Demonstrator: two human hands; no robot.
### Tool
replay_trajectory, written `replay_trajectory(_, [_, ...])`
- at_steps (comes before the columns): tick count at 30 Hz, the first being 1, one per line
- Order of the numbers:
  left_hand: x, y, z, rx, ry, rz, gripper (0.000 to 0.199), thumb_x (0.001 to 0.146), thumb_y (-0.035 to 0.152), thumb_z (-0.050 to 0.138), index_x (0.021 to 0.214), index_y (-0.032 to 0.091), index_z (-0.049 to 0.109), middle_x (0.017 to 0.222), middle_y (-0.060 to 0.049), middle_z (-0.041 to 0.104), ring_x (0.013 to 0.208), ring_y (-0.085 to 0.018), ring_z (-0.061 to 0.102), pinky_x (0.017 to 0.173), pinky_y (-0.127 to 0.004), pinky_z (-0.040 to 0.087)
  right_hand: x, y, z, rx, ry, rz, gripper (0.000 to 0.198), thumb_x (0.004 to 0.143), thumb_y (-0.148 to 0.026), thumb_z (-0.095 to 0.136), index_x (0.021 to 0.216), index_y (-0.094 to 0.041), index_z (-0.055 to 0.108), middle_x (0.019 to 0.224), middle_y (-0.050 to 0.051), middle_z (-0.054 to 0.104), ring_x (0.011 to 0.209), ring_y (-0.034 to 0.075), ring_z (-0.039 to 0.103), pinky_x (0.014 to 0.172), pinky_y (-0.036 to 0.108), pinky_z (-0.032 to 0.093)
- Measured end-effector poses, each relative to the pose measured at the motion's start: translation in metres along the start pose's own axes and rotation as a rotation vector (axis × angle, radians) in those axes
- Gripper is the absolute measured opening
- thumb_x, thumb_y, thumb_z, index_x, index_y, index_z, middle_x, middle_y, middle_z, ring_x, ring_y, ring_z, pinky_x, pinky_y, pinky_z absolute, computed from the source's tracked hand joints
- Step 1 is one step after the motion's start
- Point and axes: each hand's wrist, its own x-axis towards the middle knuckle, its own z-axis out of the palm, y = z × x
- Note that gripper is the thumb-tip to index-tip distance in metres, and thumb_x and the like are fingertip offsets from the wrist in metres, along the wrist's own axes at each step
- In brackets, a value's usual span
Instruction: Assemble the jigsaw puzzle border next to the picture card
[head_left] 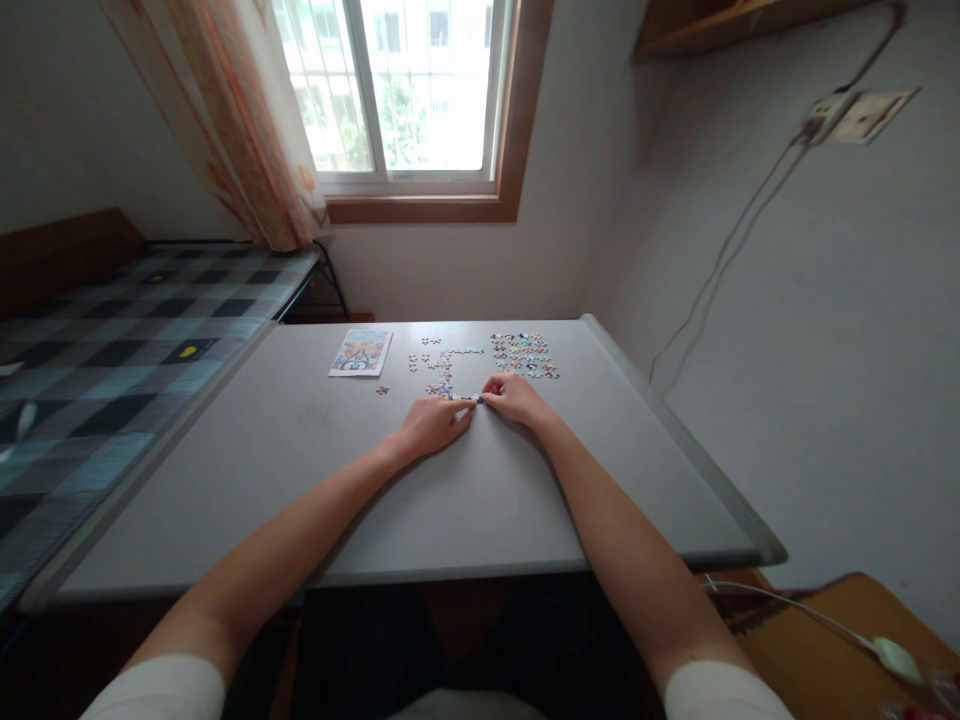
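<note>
On the table, a partly joined jigsaw border has a top row, a left side and a bottom row. My right hand pinches a dark blue jigsaw piece at the right end of the bottom row. Most of that piece is hidden by the fingertips. My left hand lies by the bottom row, its index finger stretched along the edge and its thumb apart below; it grips nothing that I can see. Loose jigsaw pieces lie in rows beyond my right hand.
A printed picture sheet lies at the left, with a few pieces near it. The grey table stands between a bed with a checked cover and the right wall. A cable hangs from a wall socket.
</note>
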Motion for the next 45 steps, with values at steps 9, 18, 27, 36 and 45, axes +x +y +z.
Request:
replay_trajectory(9, [0.0003,-0.0013,0.0011,-0.011,0.009,0.012,0.039,0.090,0.041,0.040,0.119,0.030,0.063,0.071,-0.001,0.069,0.067,-0.015,0.062,0.067,-0.024,0.043,-0.0023,-0.0058,-0.0026,-0.011,0.002,0.016,0.009,0.075,-0.024,0.065,0.079,-0.017,0.070,0.074,0.003,0.067,0.069,0.012,0.057,0.063,0.020,0.039])
replay_trajectory(18, [0.0002,-0.0013,0.0008,-0.005,0.014,0.008,0.039,0.090,0.041,0.040,0.119,0.030,0.063,0.070,-0.001,0.069,0.068,-0.015,0.062,0.066,-0.024,0.043,-0.0033,-0.0064,-0.0021,-0.023,0.010,-0.001,0.010,0.075,-0.024,0.063,0.078,-0.017,0.070,0.074,0.003,0.066,0.068,0.012,0.056,0.062,0.020,0.038])
replay_trajectory(27, [0.0009,-0.0037,0.0037,-0.002,0.014,0.011,0.039,0.091,0.042,0.039,0.120,0.030,0.063,0.071,-0.001,0.069,0.068,-0.016,0.063,0.066,-0.024,0.043,-0.0044,-0.0076,-0.0019,-0.051,0.012,-0.007,0.012,0.076,-0.026,0.061,0.080,-0.018,0.069,0.075,0.003,0.066,0.069,0.013,0.056,0.062,0.021,0.038])
replay_trajectory(36, [0.0018,-0.0047,0.0049,-0.002,0.012,0.015,0.039,0.090,0.042,0.040,0.120,0.030,0.063,0.071,-0.001,0.069,0.068,-0.016,0.063,0.066,-0.024,0.043,-0.0060,-0.0094,-0.0015,-0.077,0.025,-0.021,0.012,0.078,-0.027,0.060,0.081,-0.018,0.068,0.075,0.003,0.065,0.070,0.013,0.055,0.062,0.021,0.037])
replay_trajectory(45, [0.0016,-0.0040,0.0047,-0.001,0.013,0.014,0.039,0.090,0.042,0.040,0.120,0.030,0.063,0.070,-0.001,0.068,0.066,-0.015,0.062,0.065,-0.023,0.042,-0.0053,-0.0075,-0.0004,-0.092,0.030,-0.023,0.012,0.078,-0.027,0.060,0.081,-0.019,0.068,0.076,0.003,0.064,0.070,0.013,0.054,0.064,0.021,0.037])
